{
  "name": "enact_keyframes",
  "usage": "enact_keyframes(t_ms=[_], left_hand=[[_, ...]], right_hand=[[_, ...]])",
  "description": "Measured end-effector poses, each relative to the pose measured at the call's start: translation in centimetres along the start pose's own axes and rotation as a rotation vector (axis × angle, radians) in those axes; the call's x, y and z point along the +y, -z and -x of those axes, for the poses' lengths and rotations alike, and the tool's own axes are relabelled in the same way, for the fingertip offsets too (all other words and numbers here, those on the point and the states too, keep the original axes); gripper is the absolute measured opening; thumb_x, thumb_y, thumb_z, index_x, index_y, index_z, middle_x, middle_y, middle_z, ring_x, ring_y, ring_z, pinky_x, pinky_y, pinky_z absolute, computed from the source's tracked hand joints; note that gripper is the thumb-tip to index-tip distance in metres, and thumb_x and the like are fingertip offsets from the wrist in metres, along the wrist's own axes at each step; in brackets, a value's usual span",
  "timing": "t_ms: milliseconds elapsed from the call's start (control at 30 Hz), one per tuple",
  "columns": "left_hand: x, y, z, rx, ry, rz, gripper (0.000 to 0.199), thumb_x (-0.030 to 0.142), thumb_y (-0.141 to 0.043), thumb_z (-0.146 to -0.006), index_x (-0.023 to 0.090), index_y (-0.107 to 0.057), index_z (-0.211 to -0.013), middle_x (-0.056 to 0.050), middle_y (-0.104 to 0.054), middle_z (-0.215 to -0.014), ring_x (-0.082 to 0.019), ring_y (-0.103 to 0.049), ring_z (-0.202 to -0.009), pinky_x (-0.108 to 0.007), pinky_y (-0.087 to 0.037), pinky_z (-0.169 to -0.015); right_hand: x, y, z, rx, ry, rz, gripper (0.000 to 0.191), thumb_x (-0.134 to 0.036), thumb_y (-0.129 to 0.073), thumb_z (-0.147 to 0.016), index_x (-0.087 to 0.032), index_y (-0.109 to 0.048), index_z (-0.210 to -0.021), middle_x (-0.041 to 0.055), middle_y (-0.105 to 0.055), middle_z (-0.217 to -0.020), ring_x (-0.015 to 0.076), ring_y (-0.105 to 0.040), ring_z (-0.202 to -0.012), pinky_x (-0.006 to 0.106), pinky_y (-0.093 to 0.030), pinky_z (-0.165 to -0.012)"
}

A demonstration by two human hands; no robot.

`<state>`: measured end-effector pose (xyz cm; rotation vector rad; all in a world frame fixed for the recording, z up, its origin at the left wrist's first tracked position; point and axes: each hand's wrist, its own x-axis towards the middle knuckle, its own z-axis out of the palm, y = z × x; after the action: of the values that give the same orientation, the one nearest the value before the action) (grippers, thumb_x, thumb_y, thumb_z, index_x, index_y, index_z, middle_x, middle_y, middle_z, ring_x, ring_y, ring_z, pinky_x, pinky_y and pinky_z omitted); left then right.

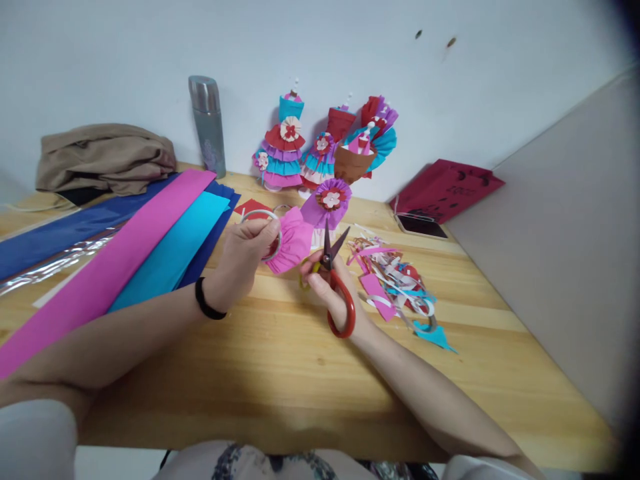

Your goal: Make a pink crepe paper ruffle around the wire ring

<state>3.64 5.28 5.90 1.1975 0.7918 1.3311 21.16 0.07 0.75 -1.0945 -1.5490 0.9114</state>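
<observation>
A roll of tape [278, 241] is pinched between the thumb and fingers of my left hand [239, 257], which wears a black band at the wrist. Just beyond it is a gathered pink crepe paper piece [295, 240]; whether my fingers touch it, I cannot tell. My right hand [333, 283] is closed around red-handled scissors [342, 303], blades apart and pointing away from me. Something yellow and curved [304, 272] shows by its fingers, partly hidden. Behind the blades stands a purple paper dress piece [327, 203] with a flower on its front.
Several paper-dressed figures [285, 143] stand along the wall. Folded pink paper [125, 260] and blue paper [175, 247] lie left, near a steel flask [207, 127] and brown cloth [105, 160]. Paper scraps [395, 280], a phone [423, 227] and a magenta bag [445, 190] are right.
</observation>
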Motion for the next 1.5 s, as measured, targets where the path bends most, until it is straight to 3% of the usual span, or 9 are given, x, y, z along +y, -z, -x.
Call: enact_keyframes(t_ms=[133,267,467,700,833,967,1067,1200,1500], left_hand=[[0.5,-0.8,0.6,0.024,0.234,0.221,0.043,0.034,-0.078,-0.075,0.017,-0.046,-0.053,0.005,-0.042,-0.053,-0.006,-0.039,-0.048,-0.018,-0.034,-0.046],[0.8,-1.6,1.1,0.093,0.467,0.296,0.022,0.024,-0.059,-0.093,0.014,-0.063,-0.073,-0.003,-0.066,-0.065,-0.014,-0.064,-0.063,-0.026,-0.054,-0.065],[1.4,-2.1,1.0,0.103,0.646,0.452,0.043,0.022,-0.031,-0.104,0.012,-0.069,-0.087,-0.010,-0.073,-0.071,-0.023,-0.073,-0.094,-0.038,-0.056,-0.094],[0.7,-1.6,0.8,-0.032,0.673,0.561,0.034,0.018,-0.036,-0.093,0.014,-0.068,-0.079,-0.013,-0.075,-0.078,-0.026,-0.074,-0.097,-0.042,-0.057,-0.097],[0.8,-1.5,0.8,0.019,0.666,0.557,0.028,0.021,-0.040,-0.084,0.013,-0.066,-0.076,-0.017,-0.076,-0.088,-0.028,-0.074,-0.095,-0.046,-0.058,-0.095],[0.8,-1.1,0.5,-0.063,0.581,0.497,0.020,0.023,-0.044,-0.071,0.017,-0.062,-0.075,-0.014,-0.072,-0.079,-0.031,-0.073,-0.091,-0.049,-0.059,-0.085],[0.5,-0.8,0.3,-0.154,0.466,0.364,0.004,0.019,-0.053,-0.066,0.020,-0.053,-0.070,-0.008,-0.067,-0.071,-0.027,-0.072,-0.087,-0.041,-0.059,-0.076],[0.3,-1.0,0.5,-0.184,0.372,0.328,0.016,0.019,-0.067,-0.070,0.020,-0.051,-0.071,-0.002,-0.065,-0.072,-0.017,-0.068,-0.075,-0.027,-0.052,-0.063],[0.3,-1.0,0.6,-0.056,0.354,0.312,0.034,0.015,-0.084,-0.064,0.018,-0.050,-0.068,0.007,-0.054,-0.059,-0.005,-0.050,-0.050,-0.015,-0.040,-0.047]], right_hand=[[-0.6,-0.6,-0.2,0.042,0.007,-0.088,0.041,-0.051,-0.071,-0.083,-0.025,-0.049,-0.105,0.0026,-0.061,-0.093,0.0184,-0.060,-0.079,0.036,-0.049,-0.072],[-1.2,-1.0,-0.3,0.098,0.003,-0.065,0.047,-0.047,-0.077,-0.077,-0.025,-0.049,-0.107,0.0028,-0.061,-0.094,0.0197,-0.061,-0.084,0.037,-0.050,-0.076],[-1.3,-0.9,-0.2,0.100,-0.009,-0.089,0.040,-0.046,-0.075,-0.079,-0.024,-0.052,-0.105,0.0023,-0.062,-0.091,0.0194,-0.061,-0.081,0.038,-0.050,-0.075],[-0.8,-0.4,-0.2,0.070,-0.027,-0.138,0.039,-0.048,-0.072,-0.082,-0.024,-0.053,-0.106,0.0019,-0.061,-0.089,0.0185,-0.060,-0.079,0.034,-0.050,-0.071],[-0.5,-0.3,0.0,0.055,-0.043,-0.136,0.042,-0.050,-0.072,-0.082,-0.024,-0.052,-0.109,0.0046,-0.063,-0.097,0.0213,-0.063,-0.088,0.038,-0.052,-0.079],[-0.5,-0.2,0.1,0.087,-0.039,-0.123,0.040,-0.053,-0.067,-0.084,-0.024,-0.052,-0.108,0.0047,-0.064,-0.095,0.0209,-0.064,-0.085,0.037,-0.052,-0.076],[-0.5,-0.1,-0.1,0.099,-0.025,-0.117,0.041,-0.057,-0.062,-0.087,-0.024,-0.052,-0.108,0.0044,-0.064,-0.093,0.0200,-0.063,-0.080,0.036,-0.052,-0.074],[-0.6,0.2,-0.3,0.095,0.010,-0.126,0.041,-0.061,-0.058,-0.089,-0.024,-0.054,-0.106,0.0021,-0.061,-0.086,0.0185,-0.061,-0.073,0.034,-0.051,-0.068],[-1.1,0.8,0.1,-0.076,0.058,0.163,0.054,-0.076,-0.040,-0.090,-0.024,-0.055,-0.093,0.0035,-0.056,-0.077,0.0204,-0.051,-0.067,0.039,-0.042,-0.065]])
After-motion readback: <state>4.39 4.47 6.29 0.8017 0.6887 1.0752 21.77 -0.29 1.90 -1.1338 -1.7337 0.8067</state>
